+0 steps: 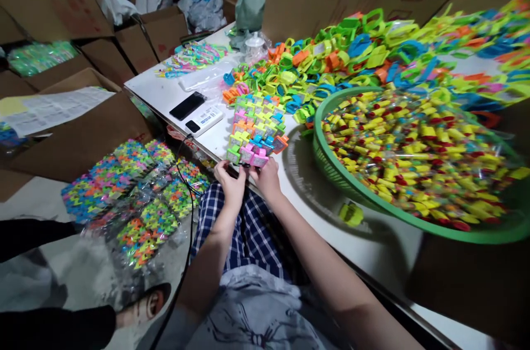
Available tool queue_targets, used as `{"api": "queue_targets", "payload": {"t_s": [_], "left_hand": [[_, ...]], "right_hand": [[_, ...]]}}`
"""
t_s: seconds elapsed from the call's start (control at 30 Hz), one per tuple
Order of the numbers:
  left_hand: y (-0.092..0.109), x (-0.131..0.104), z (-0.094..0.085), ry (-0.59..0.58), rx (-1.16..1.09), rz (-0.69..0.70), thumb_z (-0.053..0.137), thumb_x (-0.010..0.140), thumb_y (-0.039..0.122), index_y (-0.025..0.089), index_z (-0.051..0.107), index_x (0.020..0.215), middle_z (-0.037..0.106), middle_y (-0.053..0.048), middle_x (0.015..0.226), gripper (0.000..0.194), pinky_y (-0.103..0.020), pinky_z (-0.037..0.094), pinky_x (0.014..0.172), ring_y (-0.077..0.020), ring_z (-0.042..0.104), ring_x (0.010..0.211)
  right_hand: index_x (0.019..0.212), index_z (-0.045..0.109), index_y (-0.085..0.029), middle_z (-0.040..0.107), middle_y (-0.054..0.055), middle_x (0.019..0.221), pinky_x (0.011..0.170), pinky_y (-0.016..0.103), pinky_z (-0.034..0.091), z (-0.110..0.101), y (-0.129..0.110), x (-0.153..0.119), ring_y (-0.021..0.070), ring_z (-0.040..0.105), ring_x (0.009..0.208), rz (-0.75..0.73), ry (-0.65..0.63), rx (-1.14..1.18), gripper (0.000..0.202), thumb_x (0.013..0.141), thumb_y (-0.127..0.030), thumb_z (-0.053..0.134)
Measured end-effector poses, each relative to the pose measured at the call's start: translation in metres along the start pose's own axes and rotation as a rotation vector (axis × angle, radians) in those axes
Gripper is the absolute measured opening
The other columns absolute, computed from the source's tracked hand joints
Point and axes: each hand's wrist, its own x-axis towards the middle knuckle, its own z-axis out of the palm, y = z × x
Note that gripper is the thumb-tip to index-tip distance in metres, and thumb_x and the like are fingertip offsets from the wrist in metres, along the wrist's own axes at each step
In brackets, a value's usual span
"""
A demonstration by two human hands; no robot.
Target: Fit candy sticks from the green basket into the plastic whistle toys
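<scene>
Rows of small bright plastic pieces form a flat stack (256,123) on the white table, close to its front edge. Just below its near end, my left hand (231,183) is closed in a pinch, thumb towards the other hand. Beside it my right hand (268,178) has its fingers curled in at the stack's lower right corner. A small dark bit shows between the two hands, too small to name. What the fingertips grip is hidden.
A green basket (351,184) of yellow-and-red wrapped pieces stands at right. Loose coloured plastic bands (331,57) heap behind. A black phone (187,106) and white device (205,120) lie left. Bagged stacks (144,195) cover the floor, near another person's foot (143,308) and cardboard boxes (53,8).
</scene>
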Motion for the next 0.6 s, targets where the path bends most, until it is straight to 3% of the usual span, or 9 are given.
{"api": "queue_targets", "payload": {"t_s": [0.1, 0.37, 0.47, 0.6], "left_hand": [[0.013, -0.016, -0.001, 0.050, -0.007, 0.039, 0.061, 0.073, 0.016, 0.020, 0.048, 0.098, 0.052, -0.006, 0.098, 0.028, -0.038, 0.041, 0.090, -0.0204, 0.052, 0.096], [0.023, -0.020, 0.007, -0.044, 0.056, 0.028, 0.059, 0.073, 0.011, 0.020, 0.052, 0.094, 0.056, -0.006, 0.096, 0.023, -0.037, 0.039, 0.089, -0.0218, 0.052, 0.095], [0.019, -0.033, -0.006, -0.113, 0.121, 0.068, 0.053, 0.077, 0.009, 0.019, 0.053, 0.096, 0.057, -0.008, 0.100, 0.021, -0.037, 0.039, 0.092, -0.0215, 0.052, 0.100], [0.000, -0.067, -0.046, -0.281, 0.260, 0.075, 0.048, 0.078, 0.007, 0.018, 0.057, 0.097, 0.058, -0.009, 0.104, 0.024, -0.039, 0.038, 0.094, -0.0226, 0.052, 0.104]], "right_hand": [[0.079, 0.061, -0.016, 0.062, 0.011, 0.081, 0.072, 0.037, 0.042, 0.003, -0.001, 0.000, 0.0253, 0.052, 0.080, 0.012, 0.003, 0.040, 0.012, 0.079, -0.019, 0.050], [0.075, 0.058, -0.016, 0.061, 0.009, 0.080, 0.072, 0.035, 0.042, 0.005, -0.006, 0.002, 0.0227, 0.051, 0.078, 0.036, 0.010, 0.141, 0.016, 0.080, -0.018, 0.043], [0.076, 0.059, -0.015, 0.062, 0.010, 0.079, 0.074, 0.036, 0.042, 0.004, -0.007, 0.003, 0.0234, 0.052, 0.077, 0.063, -0.040, 0.084, 0.015, 0.077, -0.017, 0.045], [0.084, 0.063, -0.014, 0.063, 0.013, 0.084, 0.080, 0.041, 0.042, 0.004, -0.006, 0.003, 0.0272, 0.055, 0.083, 0.067, -0.050, 0.058, 0.018, 0.076, -0.020, 0.048]]}}
